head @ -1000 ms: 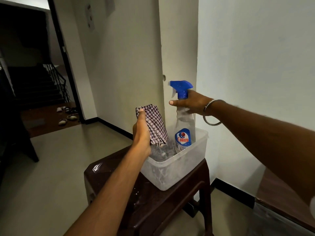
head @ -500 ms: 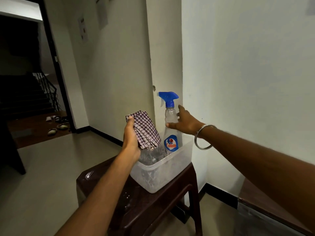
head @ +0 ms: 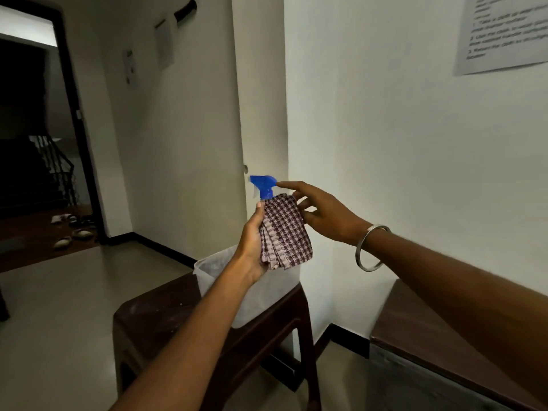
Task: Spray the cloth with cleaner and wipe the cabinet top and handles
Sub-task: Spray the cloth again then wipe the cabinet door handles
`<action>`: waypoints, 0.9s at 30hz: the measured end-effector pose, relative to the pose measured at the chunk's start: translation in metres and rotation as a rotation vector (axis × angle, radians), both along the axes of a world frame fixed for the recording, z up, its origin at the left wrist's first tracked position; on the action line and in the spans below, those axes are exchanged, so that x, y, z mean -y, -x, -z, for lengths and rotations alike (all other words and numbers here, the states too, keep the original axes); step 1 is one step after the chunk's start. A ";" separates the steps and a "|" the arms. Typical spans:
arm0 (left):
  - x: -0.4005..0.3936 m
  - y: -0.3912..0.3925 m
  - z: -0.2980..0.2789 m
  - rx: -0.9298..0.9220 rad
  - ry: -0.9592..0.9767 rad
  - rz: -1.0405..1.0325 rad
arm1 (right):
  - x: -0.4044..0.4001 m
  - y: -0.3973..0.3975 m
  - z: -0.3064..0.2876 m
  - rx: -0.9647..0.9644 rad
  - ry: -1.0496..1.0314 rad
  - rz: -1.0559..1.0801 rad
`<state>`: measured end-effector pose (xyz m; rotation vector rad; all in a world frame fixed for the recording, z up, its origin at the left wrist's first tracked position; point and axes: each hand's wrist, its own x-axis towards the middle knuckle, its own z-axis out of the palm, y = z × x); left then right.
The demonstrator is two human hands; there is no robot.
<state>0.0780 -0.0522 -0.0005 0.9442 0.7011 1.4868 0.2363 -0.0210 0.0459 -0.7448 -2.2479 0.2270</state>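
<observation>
Checked cloth (head: pixel 284 232) hiding blue sprayer (head: pixel 264 185)

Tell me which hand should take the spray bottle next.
Right. The right hand is free, its fingers outstretched beside the blue trigger head of the spray bottle. The left hand already grips the folded checked cloth, which hides the bottle's body.

The room is dim and greenish, the white painted wall (head: pixel 385 129) beyond the right hand (head: pixel 326 215) the brightest surface. Far to the left of the left hand (head: pixel 252 247) the black-framed doorway (head: pixel 38 114) falls into near darkness, one pale strip lit above it. The printed paper notice (head: pixel 504 34) high above the right hand is smeared, unreadable. Straight edges bow toward the corners; both forearms are soft.
</observation>
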 end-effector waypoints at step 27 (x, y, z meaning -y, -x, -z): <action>-0.022 -0.235 0.147 -0.519 0.056 0.535 | 0.058 -0.272 0.145 -0.014 0.513 0.362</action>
